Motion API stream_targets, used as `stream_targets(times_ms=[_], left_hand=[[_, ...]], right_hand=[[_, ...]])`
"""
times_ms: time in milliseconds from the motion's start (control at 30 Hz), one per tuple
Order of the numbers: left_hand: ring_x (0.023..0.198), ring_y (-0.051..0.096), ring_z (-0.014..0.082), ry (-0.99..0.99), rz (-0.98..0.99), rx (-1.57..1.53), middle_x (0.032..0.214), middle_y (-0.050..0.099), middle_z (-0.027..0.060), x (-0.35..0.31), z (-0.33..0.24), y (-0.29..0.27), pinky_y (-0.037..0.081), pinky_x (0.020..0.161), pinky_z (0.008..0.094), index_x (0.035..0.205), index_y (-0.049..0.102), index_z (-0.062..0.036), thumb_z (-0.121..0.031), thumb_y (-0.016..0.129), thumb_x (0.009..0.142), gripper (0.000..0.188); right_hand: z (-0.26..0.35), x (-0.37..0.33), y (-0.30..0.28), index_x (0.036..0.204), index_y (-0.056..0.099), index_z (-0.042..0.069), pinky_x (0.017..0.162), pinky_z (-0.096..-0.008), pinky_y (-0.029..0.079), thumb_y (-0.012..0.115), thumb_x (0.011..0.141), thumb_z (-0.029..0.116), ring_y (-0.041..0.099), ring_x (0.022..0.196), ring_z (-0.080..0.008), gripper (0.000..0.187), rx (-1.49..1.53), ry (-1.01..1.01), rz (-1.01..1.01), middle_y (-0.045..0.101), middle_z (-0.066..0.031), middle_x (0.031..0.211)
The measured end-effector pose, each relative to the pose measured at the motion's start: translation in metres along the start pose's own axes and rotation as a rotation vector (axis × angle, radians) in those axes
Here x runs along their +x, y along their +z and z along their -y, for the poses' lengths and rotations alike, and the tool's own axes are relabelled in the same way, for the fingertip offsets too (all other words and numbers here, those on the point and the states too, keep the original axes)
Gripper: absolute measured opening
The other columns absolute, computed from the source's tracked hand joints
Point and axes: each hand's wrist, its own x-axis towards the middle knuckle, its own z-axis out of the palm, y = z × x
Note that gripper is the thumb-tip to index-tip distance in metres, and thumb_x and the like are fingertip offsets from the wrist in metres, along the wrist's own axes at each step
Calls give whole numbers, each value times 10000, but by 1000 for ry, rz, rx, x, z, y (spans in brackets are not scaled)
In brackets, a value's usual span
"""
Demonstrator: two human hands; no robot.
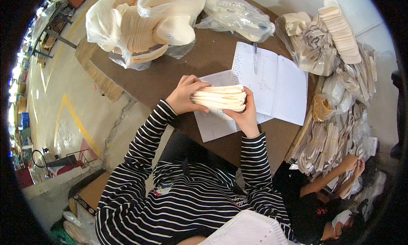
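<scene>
A thick stack of cream insoles (219,99) is held up between my hands, edges facing me, above the brown table. My left hand (185,94) wraps its left end, thumb in front and fingers over the top. My right hand (245,113) grips the right end, its thumb on the near lower side. Partly under the stack lie printed sheets (208,128), and an open notebook (272,81) with handwritten columns lies to the right. A pen (255,58) rests on the notebook's left page.
Clear bags of cream insoles (148,30) stand at the table's far left; another plastic bag (240,20) lies behind. Along the right wall are more insole stacks (340,30) and tied grey-beige bundles (316,145). At lower right, another person's hands (352,164) work near those bundles.
</scene>
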Motion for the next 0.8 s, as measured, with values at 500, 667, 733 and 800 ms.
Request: stream_targets(times_ms=[500, 667, 733, 800], left_hand=[[1282, 443, 368, 30, 67, -121, 1354, 472, 193, -14, -13, 21, 374, 1098, 417, 1457, 386, -80, -214, 856, 679, 919], [1350, 403, 375, 232, -18, -226, 1478, 357, 224, -25, -16, 36, 321, 1145, 437, 1478, 384, -107, -236, 864, 678, 942], [1340, 431, 375, 279, -11, -74, 1459, 411, 212, -26, -24, 35, 324, 1142, 466, 1481, 403, -141, -248, 858, 680, 928], [1262, 510, 368, 247, -26, 124, 1362, 523, 186, -22, -32, 33, 365, 1110, 474, 1485, 401, -135, -268, 855, 665, 947]], right_hand=[[4, -44, 16, 1569, -31, 95, 1152, -418, 318, 819, 695, -48, 379, 1378, -294, 1228, 38, -24, -75, 350, -195, 1492], [10, -60, 23, 1576, -59, 115, 1182, -429, 253, 772, 726, -63, 275, 1438, -281, 1202, 132, 1, -111, 247, -184, 1555], [9, -64, 21, 1572, 2, 84, 1194, -449, 221, 810, 710, 17, 233, 1458, -325, 1184, -196, -92, -180, 205, -231, 1562], [18, -73, 31, 1558, 100, 61, 1201, -483, 190, 836, 692, 88, 165, 1472, -427, 1137, -605, -199, -341, 139, -294, 1570]])
